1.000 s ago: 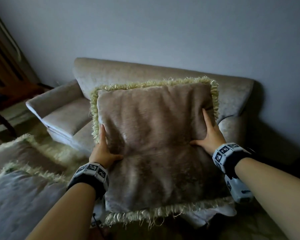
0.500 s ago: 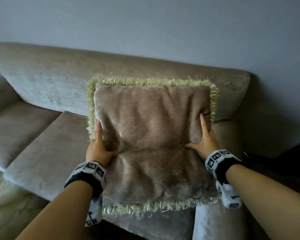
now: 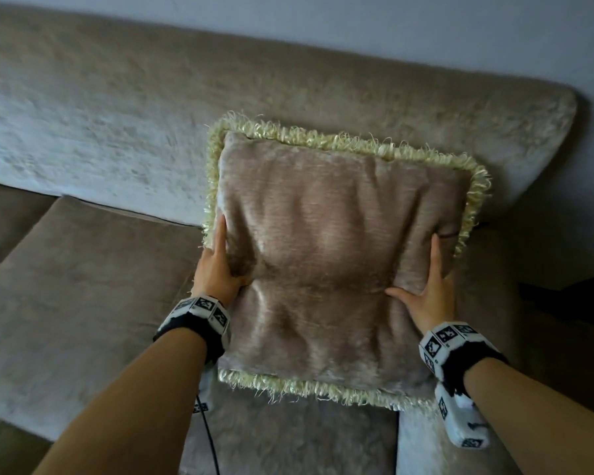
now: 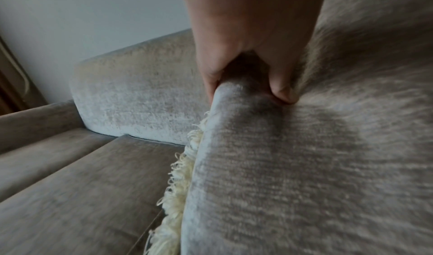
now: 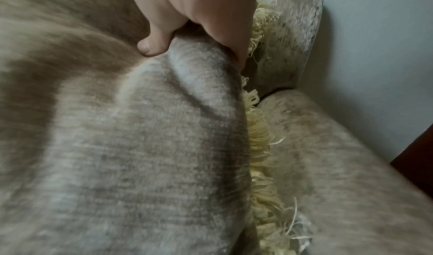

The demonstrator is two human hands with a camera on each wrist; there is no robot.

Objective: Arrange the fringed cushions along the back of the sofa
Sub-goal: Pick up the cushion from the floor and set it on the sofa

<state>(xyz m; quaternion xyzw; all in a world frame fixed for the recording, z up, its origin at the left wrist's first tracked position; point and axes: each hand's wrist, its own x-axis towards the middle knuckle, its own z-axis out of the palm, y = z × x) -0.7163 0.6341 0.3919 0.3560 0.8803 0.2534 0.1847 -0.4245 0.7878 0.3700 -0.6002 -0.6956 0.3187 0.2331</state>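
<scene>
A beige velvet cushion (image 3: 336, 262) with pale yellow fringe is held over the right end of the sofa, its top edge against the sofa back (image 3: 117, 108). My left hand (image 3: 220, 269) grips its left side, thumb on the front and fingers behind. My right hand (image 3: 429, 289) grips the right side the same way. In the left wrist view the cushion (image 4: 293, 175) bulges between thumb and fingers of the left hand (image 4: 248, 88). In the right wrist view the right hand (image 5: 192, 42) pinches a fold of the cushion (image 5: 140, 147).
The sofa seat (image 3: 83, 303) stretches bare to the left of the cushion. The right armrest (image 3: 487, 269) sits just beside the cushion, with the wall (image 3: 460, 32) behind and a dark piece of furniture (image 3: 576, 303) at the far right.
I have come closer to the sofa and carried the cushion forward and down toward the right end of the backrest. Both hands keep the same grip.
</scene>
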